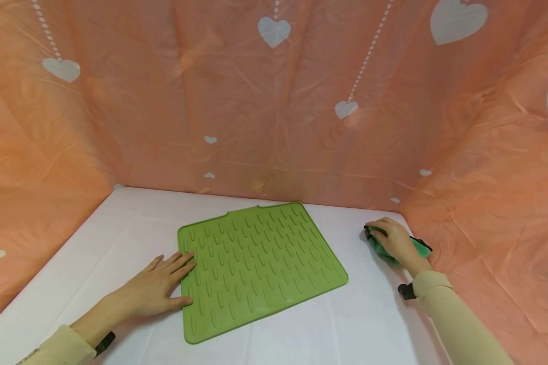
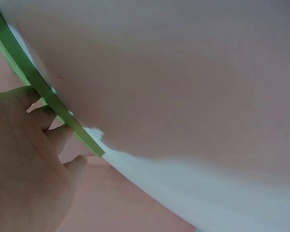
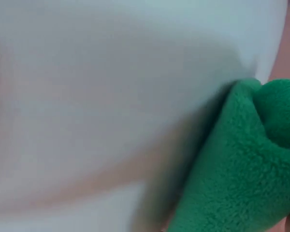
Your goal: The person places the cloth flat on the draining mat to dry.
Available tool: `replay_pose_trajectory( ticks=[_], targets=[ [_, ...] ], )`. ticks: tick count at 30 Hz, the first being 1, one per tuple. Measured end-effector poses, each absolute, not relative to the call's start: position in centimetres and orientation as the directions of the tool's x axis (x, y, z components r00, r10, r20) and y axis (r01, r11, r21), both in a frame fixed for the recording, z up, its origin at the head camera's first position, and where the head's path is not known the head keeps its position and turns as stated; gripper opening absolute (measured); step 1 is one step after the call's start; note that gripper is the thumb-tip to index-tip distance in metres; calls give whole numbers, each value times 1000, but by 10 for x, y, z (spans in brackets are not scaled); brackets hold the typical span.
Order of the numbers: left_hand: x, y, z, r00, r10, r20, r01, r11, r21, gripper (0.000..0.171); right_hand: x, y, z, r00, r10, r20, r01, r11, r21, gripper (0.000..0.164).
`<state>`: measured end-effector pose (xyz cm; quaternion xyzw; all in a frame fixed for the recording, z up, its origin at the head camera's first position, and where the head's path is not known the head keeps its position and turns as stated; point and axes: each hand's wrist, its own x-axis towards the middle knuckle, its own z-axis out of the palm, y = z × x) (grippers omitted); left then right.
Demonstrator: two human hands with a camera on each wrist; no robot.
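A green ridged mat [image 1: 260, 263] lies flat and slightly turned on the white table. My left hand [image 1: 157, 286] rests at its left edge with fingers spread, the fingertips and thumb over the rim. In the left wrist view, the fingers of the left hand [image 2: 34, 150] meet the thin side of the mat [image 2: 36, 79]. Over at the table's right side, my right hand [image 1: 395, 241] grips a green cloth [image 1: 383, 251] with dark trim. The right wrist view shows the fuzzy, folded cloth [image 3: 232, 169] close up, with most of the hand out of sight.
The white table [image 1: 132, 223] runs back to an orange curtain [image 1: 274, 126] with white hearts, which also hangs along the left and right sides. A dark band [image 1: 406, 291] sits at the right wrist, another [image 1: 104, 343] at the left.
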<state>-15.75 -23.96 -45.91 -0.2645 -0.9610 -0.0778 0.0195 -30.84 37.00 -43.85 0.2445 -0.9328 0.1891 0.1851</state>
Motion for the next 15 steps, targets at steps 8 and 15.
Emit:
replay_pose_trajectory(
  ticks=[8, 15],
  targets=[
    [-158, -239, -459, -857, 510, 76, 515, 844, 149, 90, -300, 358, -406, -747, -379, 546, -574, 783, -241, 29],
    [-159, -239, -460, -860, 503, 79, 509, 848, 146, 90, -296, 342, -373, -646, -369, 669, -643, 735, -215, 27]
  ],
)
